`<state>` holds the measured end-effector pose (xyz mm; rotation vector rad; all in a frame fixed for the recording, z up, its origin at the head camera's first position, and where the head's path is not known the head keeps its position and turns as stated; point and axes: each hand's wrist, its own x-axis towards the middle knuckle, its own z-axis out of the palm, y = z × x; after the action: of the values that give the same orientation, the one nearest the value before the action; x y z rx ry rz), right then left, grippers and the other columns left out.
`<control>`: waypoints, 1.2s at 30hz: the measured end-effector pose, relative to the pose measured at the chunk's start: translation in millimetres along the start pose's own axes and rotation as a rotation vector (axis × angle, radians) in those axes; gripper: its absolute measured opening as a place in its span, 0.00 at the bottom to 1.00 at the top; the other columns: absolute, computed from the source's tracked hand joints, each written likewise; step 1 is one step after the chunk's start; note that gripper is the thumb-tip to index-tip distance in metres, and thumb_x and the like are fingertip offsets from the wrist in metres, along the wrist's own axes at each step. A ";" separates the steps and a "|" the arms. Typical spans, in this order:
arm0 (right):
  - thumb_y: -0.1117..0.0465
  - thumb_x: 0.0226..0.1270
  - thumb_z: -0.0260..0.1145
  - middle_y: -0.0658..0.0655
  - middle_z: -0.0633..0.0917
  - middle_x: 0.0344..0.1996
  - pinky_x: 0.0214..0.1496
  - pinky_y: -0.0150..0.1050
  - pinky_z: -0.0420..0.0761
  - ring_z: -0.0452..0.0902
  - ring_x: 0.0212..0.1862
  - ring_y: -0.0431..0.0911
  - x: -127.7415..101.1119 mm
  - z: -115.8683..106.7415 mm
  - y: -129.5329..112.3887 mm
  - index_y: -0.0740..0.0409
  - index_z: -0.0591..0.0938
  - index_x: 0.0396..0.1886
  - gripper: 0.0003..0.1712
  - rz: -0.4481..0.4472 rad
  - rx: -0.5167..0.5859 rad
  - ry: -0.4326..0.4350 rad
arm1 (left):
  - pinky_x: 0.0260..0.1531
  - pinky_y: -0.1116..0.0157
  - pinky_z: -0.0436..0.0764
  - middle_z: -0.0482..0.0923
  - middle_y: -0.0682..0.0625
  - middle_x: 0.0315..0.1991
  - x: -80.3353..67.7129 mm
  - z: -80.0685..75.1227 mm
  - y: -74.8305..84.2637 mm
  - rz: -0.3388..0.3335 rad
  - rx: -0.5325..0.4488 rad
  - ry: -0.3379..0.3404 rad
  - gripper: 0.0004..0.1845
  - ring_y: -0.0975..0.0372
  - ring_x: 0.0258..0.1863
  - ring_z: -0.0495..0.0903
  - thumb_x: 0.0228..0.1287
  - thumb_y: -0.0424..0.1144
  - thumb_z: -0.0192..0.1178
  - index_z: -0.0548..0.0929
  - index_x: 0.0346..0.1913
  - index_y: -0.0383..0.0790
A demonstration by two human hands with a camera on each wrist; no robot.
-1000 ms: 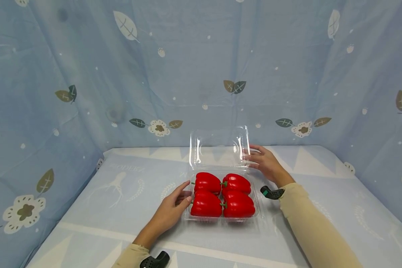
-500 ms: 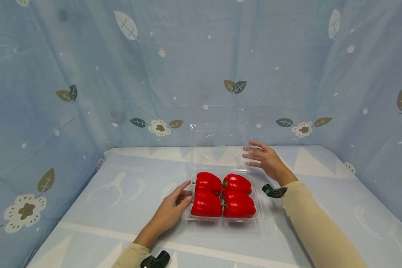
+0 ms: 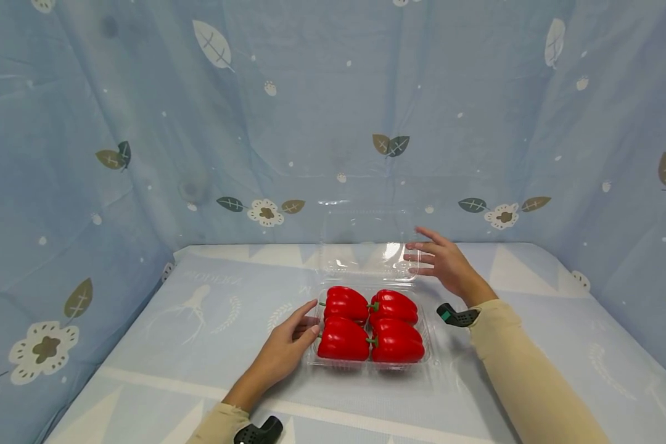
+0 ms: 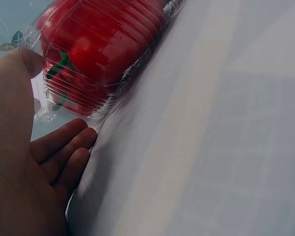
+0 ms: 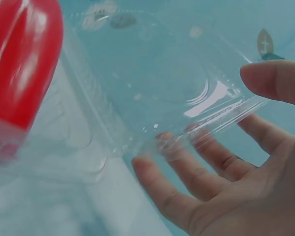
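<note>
We see a clear plastic clamshell container (image 3: 369,361) resting on a pale blue patterned tablecloth (image 3: 161,345), with four red bell peppers (image 3: 370,323) packed two by two in its tray. Our left hand (image 3: 283,351) lies flat on the cloth with its fingers relaxed and nearly straight. The thumb (image 4: 19,83) presses on the tray's near left rim while the fingertips (image 4: 71,142) rest against its ribbed side wall, apparently to keep the light tray from sliding. Nothing is gripped here; the hand only braces.

Our right hand (image 3: 446,265) is raised beyond and to the right of the peppers, fingers spread and straight. The hinged lid (image 3: 369,246) stands open behind the tray, leaning back, and its right edge lies just at these fingers. In the right wrist view the lid's rim (image 5: 221,115) crosses in front of the fingers (image 5: 201,167), with the thumb (image 5: 273,78) on the other side, but we cannot tell for certain whether the skin touches the plastic. The hand seems placed to steady or guide the lid without clasping it.

Blue fabric printed with leaves and flowers (image 3: 266,213) hangs behind and on both sides. Cream sleeves (image 3: 524,382) cover both arms, and a small black device (image 3: 457,316) sits at each wrist.
</note>
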<state>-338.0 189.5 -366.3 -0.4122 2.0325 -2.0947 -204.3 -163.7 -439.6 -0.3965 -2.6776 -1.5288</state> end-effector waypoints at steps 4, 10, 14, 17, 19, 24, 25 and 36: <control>0.50 0.71 0.56 0.70 0.65 0.66 0.59 0.61 0.68 0.65 0.63 0.67 -2.3 1.7 -5.7 0.46 0.48 0.77 0.40 -0.011 -0.037 -0.006 | 0.50 0.62 0.78 0.78 0.54 0.51 0.0 0.4 -0.5 0.003 0.000 0.004 0.29 0.64 0.47 0.78 0.69 0.52 0.54 0.62 0.71 0.59; 0.52 0.73 0.53 0.68 0.67 0.62 0.59 0.62 0.69 0.67 0.63 0.66 -4.5 4.8 -9.9 0.42 0.50 0.76 0.36 -0.021 -0.065 -0.015 | 0.50 0.62 0.78 0.78 0.54 0.51 -0.7 1.3 -1.1 0.000 0.000 0.001 0.29 0.64 0.47 0.78 0.69 0.53 0.53 0.62 0.71 0.59; 0.51 0.73 0.53 0.67 0.67 0.61 0.59 0.62 0.68 0.66 0.63 0.66 -6.8 6.2 -11.4 0.42 0.51 0.76 0.36 -0.025 -0.057 -0.009 | 0.50 0.61 0.78 0.78 0.54 0.51 -0.5 1.9 -0.2 -0.001 0.003 0.001 0.29 0.64 0.47 0.78 0.69 0.53 0.53 0.62 0.71 0.57; 0.50 0.72 0.53 0.67 0.68 0.60 0.61 0.63 0.67 0.65 0.64 0.66 -9.3 7.6 -12.3 0.42 0.51 0.76 0.36 -0.035 -0.053 -0.006 | 0.50 0.61 0.78 0.78 0.54 0.51 -0.4 2.1 0.9 -0.002 0.010 0.003 0.29 0.64 0.47 0.78 0.69 0.53 0.53 0.62 0.71 0.57; 0.49 0.73 0.52 0.66 0.68 0.59 0.61 0.64 0.66 0.64 0.64 0.66 -10.6 8.7 -12.6 0.42 0.51 0.76 0.36 -0.046 -0.054 -0.009 | 0.50 0.61 0.78 0.78 0.53 0.51 -0.5 2.0 1.5 -0.004 0.013 0.004 0.29 0.64 0.47 0.78 0.69 0.53 0.53 0.63 0.71 0.57; 0.46 0.73 0.52 0.65 0.69 0.57 0.62 0.63 0.66 0.63 0.65 0.66 -15.8 13.6 -15.3 0.45 0.53 0.75 0.35 -0.080 -0.058 -0.009 | 0.50 0.61 0.78 0.78 0.54 0.50 -0.9 2.0 1.3 -0.004 0.011 0.006 0.29 0.64 0.47 0.78 0.69 0.52 0.53 0.63 0.71 0.57; 0.46 0.73 0.52 0.65 0.70 0.57 0.62 0.63 0.66 0.63 0.65 0.66 -17.4 14.9 -16.4 0.46 0.54 0.75 0.35 -0.087 -0.059 -0.006 | 0.50 0.61 0.78 0.78 0.54 0.50 -1.0 2.0 1.3 -0.004 0.011 0.007 0.29 0.64 0.47 0.78 0.69 0.52 0.53 0.63 0.71 0.57; 0.46 0.73 0.52 0.63 0.73 0.57 0.66 0.65 0.56 0.60 0.66 0.61 -32.3 27.5 -31.2 0.59 0.60 0.69 0.33 -0.217 -0.083 0.024 | 0.50 0.61 0.78 0.79 0.55 0.49 1.1 0.2 1.7 0.002 0.009 0.020 0.29 0.65 0.46 0.78 0.69 0.52 0.54 0.63 0.71 0.58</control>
<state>-296.7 175.4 -336.8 -0.6512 2.1816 -2.1488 -204.9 -162.5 -438.1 -0.3821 -2.6674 -1.5114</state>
